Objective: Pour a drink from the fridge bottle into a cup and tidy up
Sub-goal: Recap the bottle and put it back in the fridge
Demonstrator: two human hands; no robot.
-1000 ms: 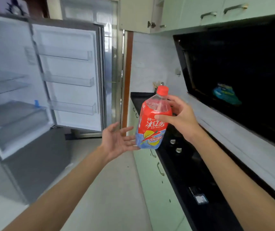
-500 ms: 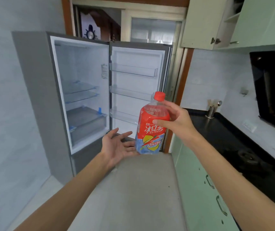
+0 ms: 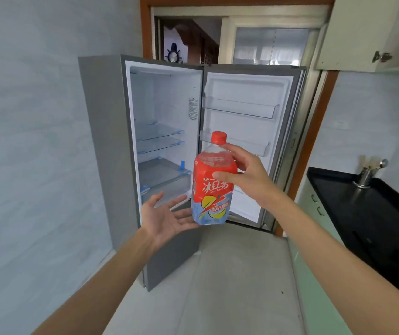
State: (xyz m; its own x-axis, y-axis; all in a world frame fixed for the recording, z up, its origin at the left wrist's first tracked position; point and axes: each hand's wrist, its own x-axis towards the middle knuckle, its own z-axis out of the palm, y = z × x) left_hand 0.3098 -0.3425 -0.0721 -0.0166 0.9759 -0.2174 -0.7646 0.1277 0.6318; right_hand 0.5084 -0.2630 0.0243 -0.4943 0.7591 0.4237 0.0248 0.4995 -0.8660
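Bottle: the ice-tea bottle hung upright in mid-air before the open fridge, red cap screwed on.
Right hand: the right hand grasped the bottle's shoulder, thumb across the label and fingers behind. This high hold probably left the base free to be set down.
Left hand: the left hand lay palm up, fingers straight, gripping nothing, at the bottle's base. Contact could not be told. It was likely there to steady the heavy bottom.
Fridge door: the fridge door stood wide, its door shelf right behind the bottle, a likely place to put it back.
Counter: a black counter lay well to the right.
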